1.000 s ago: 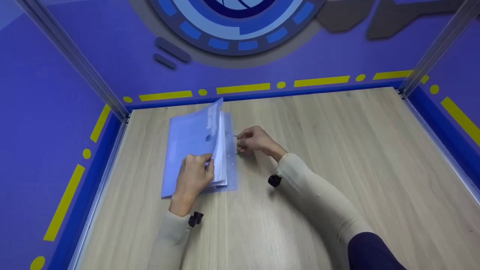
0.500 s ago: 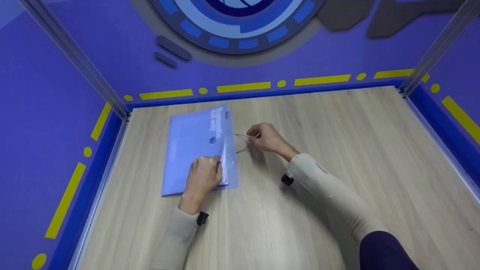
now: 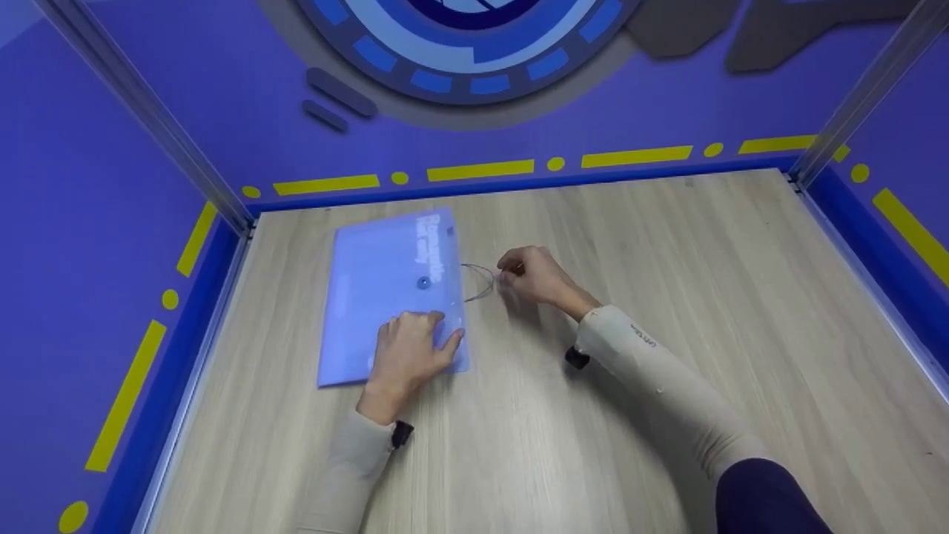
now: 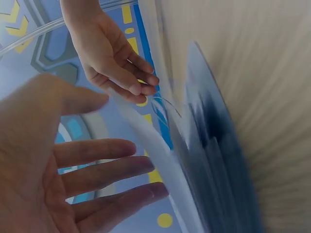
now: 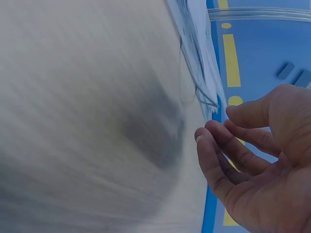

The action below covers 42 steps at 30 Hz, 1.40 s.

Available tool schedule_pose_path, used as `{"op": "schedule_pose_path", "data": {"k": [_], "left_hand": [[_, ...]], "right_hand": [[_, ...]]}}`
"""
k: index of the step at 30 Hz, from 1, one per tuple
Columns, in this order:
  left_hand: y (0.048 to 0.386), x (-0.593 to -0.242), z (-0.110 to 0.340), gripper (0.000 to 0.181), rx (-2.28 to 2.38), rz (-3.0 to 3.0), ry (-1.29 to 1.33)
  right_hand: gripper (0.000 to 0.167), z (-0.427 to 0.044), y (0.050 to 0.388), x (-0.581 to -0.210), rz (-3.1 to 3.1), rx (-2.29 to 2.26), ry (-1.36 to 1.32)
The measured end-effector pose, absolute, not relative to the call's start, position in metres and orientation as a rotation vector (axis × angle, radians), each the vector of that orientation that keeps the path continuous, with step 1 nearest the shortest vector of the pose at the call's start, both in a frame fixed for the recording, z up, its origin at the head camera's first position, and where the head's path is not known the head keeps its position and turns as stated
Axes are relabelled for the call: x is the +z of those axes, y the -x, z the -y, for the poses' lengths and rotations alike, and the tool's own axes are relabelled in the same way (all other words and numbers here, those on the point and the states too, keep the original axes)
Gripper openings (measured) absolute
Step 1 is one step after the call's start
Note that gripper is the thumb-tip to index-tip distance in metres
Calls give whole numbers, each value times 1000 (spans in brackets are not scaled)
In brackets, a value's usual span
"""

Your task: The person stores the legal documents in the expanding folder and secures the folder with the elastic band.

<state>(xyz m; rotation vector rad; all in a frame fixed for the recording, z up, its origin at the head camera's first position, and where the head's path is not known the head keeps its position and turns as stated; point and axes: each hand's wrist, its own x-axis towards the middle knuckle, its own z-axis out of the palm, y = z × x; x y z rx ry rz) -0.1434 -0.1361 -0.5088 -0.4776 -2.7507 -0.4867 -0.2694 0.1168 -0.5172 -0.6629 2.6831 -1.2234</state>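
Observation:
A translucent blue document folder (image 3: 371, 289) lies on the table, with a dark round button on its flap and white lettering. My left hand (image 3: 408, 352) rests on the folder's lower right part. In the left wrist view its fingers (image 4: 104, 162) are extended against the cover. A thin cord loop (image 3: 482, 282) sticks out from the folder's right edge. Just beyond the loop is my right hand (image 3: 541, 276). In the right wrist view, its thumb and fingertips stand apart with nothing visible between them. Layered sheets (image 4: 214, 179) show at the folder's edge in the left wrist view.
The wood-grain table (image 3: 593, 415) extends in front and to the right. Blue panels with yellow markings (image 3: 630, 159) enclose it at the back and sides. Metal posts (image 3: 852, 96) stand at the back corners.
The folder's flap has come down flat over the papers. My right hand pulled the cord rightward, then let go, and the loop rounded out. My left hand moved right and its fingers spread.

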Motion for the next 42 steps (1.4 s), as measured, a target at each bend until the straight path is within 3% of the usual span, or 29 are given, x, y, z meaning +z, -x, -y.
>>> {"op": "schedule_pose_path", "data": {"k": [8,16,26,42], "left_hand": [[147,-518,150,71,-596,2972,473],[151,-526,166,88,-642,3170,366],[152,-528,178,98,-592,3410,294],[153,-534,182,106,-648,3302,253]], "right_hand": [[23,-121,269,-521,-2693,-1195,628],[24,-124,270,-522,-2666,-1214,604],[24,-121,271,-530,-2648,-1234,603],[26,-106,276,-540,-2623,-1263,661]]}}
